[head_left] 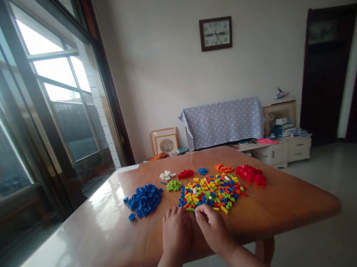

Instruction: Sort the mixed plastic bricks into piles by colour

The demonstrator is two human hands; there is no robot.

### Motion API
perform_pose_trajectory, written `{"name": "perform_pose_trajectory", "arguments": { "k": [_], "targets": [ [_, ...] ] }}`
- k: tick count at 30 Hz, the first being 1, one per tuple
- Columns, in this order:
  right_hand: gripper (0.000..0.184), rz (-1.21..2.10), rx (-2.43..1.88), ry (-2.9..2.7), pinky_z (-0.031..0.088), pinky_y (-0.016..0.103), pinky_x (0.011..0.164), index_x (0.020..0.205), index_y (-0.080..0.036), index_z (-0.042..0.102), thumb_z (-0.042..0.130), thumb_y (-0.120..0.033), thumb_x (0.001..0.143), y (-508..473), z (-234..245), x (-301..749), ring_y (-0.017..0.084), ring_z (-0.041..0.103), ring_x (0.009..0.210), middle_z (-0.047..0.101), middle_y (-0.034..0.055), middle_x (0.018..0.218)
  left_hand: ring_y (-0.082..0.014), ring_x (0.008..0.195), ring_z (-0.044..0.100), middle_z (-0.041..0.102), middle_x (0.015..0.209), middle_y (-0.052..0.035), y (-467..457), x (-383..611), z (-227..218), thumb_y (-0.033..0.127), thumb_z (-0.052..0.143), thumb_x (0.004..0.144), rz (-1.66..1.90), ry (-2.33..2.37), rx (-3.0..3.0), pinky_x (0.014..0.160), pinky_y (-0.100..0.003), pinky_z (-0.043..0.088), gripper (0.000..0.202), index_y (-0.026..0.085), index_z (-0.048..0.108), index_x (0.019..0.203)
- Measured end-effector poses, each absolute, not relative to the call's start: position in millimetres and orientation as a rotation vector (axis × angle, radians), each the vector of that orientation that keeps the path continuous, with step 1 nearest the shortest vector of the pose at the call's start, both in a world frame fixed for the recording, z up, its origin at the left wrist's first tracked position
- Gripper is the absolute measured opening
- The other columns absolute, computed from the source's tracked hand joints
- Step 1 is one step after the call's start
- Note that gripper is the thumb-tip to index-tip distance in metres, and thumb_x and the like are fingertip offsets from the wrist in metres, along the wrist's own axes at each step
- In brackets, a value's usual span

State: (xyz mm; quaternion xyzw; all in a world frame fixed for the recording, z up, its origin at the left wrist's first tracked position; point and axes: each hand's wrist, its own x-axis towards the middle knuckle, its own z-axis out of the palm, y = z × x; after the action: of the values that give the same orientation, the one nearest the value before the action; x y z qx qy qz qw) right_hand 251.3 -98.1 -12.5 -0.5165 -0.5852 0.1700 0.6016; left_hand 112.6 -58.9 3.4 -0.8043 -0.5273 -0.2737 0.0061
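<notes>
A mixed pile of small toy building bricks (215,191) in yellow, orange, green, blue and red lies just beyond my hands. My left hand (177,230) is at the pile's near left edge, its back up and fingers curled down to the tabletop; whatever lies under them is hidden. Beside it, my right hand (213,227) is closed with thumb and forefinger together at the near edge of the pile. A speck of blue shows by those fingertips, too small to name. A heap of blue bricks (144,200) sits to the left of my left hand.
Sorted groups line the wooden table (113,238): white bricks (167,175), green bricks (174,185), dark red bricks (185,174), blue pieces (203,171), orange bricks (223,168) and red bricks (251,174). Behind stands a cloth-covered object (223,122) on a low cabinet (279,152).
</notes>
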Motion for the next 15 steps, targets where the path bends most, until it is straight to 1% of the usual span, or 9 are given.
{"name": "perform_pose_trajectory", "arguments": {
  "k": [3, 6, 8, 11, 15],
  "targets": [
    [0.019, 0.326, -1.255, -1.34, 0.049, 0.026, 0.076, 0.091, -0.021, 0.066, 0.05, -0.032, 0.091, -98.3, -14.7, 272.4, 0.019, 0.065, 0.082, 0.071, 0.0038, 0.087, -0.0234, 0.099, 0.054, 0.066, 0.099, -0.0076, -58.0, 113.0, 4.8, 0.027, 0.042, 0.096, -0.846, -1.651, -2.512, 0.086, -0.033, 0.035, 0.024, 0.022, 0.065, 0.092],
    [0.021, 0.271, -1.325, -1.294, 0.05, 0.027, 0.077, 0.094, -0.021, 0.066, 0.05, -0.033, 0.09, -92.9, -20.4, 305.4, 0.02, 0.066, 0.085, 0.072, 0.0052, 0.091, -0.0231, 0.103, 0.054, 0.065, 0.104, -0.008, -56.6, 113.7, 5.7, 0.027, 0.04, 0.096, -0.823, -1.665, -2.51, 0.089, -0.032, 0.035, 0.027, 0.021, 0.066, 0.099],
    [0.021, 0.213, -1.404, -1.252, 0.051, 0.028, 0.077, 0.093, -0.021, 0.067, 0.051, -0.034, 0.088, -87.8, -24.4, 333.2, 0.021, 0.067, 0.086, 0.073, 0.0058, 0.092, -0.0234, 0.106, 0.053, 0.065, 0.107, -0.0085, -55.6, 114.2, 6.2, 0.028, 0.04, 0.096, -0.791, -1.699, -2.509, 0.09, -0.033, 0.035, 0.028, 0.021, 0.067, 0.101],
    [0.021, 0.139, -1.551, -1.198, 0.05, 0.029, 0.072, 0.09, -0.022, 0.068, 0.051, -0.033, 0.084, -80.7, -29.9, 380.1, 0.021, 0.067, 0.082, 0.074, 0.0051, 0.09, -0.0243, 0.107, 0.053, 0.065, 0.109, -0.0088, -54.6, 114.8, 7.1, 0.03, 0.04, 0.095, -0.767, -1.739, -2.506, 0.09, -0.034, 0.035, 0.029, 0.021, 0.067, 0.105],
    [0.019, 0.064, -1.783, -1.167, 0.049, 0.029, 0.076, 0.091, -0.022, 0.068, 0.051, -0.028, 0.083, -73.6, -38.2, 436.6, 0.021, 0.067, 0.086, 0.073, 0.0054, 0.093, -0.0258, 0.109, 0.053, 0.065, 0.114, -0.0095, -54.3, 114.7, 9.9, 0.033, 0.041, 0.094, -0.755, -1.778, -2.507, 0.09, -0.035, 0.036, 0.031, 0.022, 0.066, 0.108]
  ]
}}
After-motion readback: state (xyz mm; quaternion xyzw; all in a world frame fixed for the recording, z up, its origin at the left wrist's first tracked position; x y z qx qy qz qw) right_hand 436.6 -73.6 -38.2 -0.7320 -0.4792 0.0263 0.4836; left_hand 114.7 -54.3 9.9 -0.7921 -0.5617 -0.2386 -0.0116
